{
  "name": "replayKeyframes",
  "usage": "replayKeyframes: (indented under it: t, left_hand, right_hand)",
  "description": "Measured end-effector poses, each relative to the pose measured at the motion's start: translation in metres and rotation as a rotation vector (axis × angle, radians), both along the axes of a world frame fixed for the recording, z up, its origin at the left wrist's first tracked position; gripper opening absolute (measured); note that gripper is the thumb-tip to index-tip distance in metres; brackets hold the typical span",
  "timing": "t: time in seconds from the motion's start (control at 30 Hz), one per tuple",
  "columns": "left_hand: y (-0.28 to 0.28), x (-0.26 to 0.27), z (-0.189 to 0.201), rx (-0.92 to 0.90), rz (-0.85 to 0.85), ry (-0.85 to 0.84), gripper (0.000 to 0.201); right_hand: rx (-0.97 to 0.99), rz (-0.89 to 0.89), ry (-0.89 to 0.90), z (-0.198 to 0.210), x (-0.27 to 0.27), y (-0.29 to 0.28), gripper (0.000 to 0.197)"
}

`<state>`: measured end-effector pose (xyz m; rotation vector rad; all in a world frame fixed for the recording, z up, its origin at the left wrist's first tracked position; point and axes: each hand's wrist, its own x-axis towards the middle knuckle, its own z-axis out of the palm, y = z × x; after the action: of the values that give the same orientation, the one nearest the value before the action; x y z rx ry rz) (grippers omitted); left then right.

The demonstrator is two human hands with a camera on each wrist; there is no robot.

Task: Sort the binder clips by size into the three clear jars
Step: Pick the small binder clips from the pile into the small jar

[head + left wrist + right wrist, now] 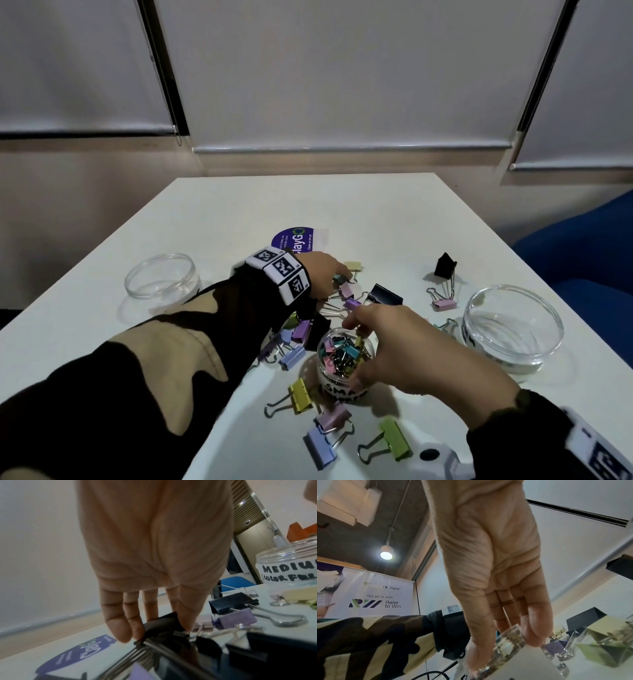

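A small clear jar (pixel 337 383), labelled and full of small coloured clips, stands near the table's front. My right hand (pixel 352 353) grips it by the rim (pixel 510 635), thumb on the near side and fingers (pixel 532 632) on the far side. Behind it, my left hand (pixel 340 277) reaches into a heap of loose clips; its thumb and fingers (pixel 130 627) pinch a dark binder clip (pixel 161 623). An empty wide jar (pixel 161 277) stands at the left. Another wide jar (pixel 512 325), labelled medium, stands at the right.
Loose clips lie around the small jar: yellow (pixel 301 394), pink (pixel 334 416), blue (pixel 320 445), green (pixel 394 438). A large black clip (pixel 385 294) and an upright black one (pixel 445 265) lie farther back. A purple sticker (pixel 291 238) is on the white table (pixel 342 205).
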<state>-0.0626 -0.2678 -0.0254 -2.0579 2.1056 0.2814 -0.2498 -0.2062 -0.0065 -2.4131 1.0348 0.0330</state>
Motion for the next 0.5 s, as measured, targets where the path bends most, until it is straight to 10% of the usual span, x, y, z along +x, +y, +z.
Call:
replayKeyframes:
  t: [0.5]
  left_hand:
    - [0.019,0.021,0.003,-0.150,0.064,0.269,0.034]
  right_hand:
    - [0.006,-0.023,-0.008,0.002,0.000,0.004,0.075]
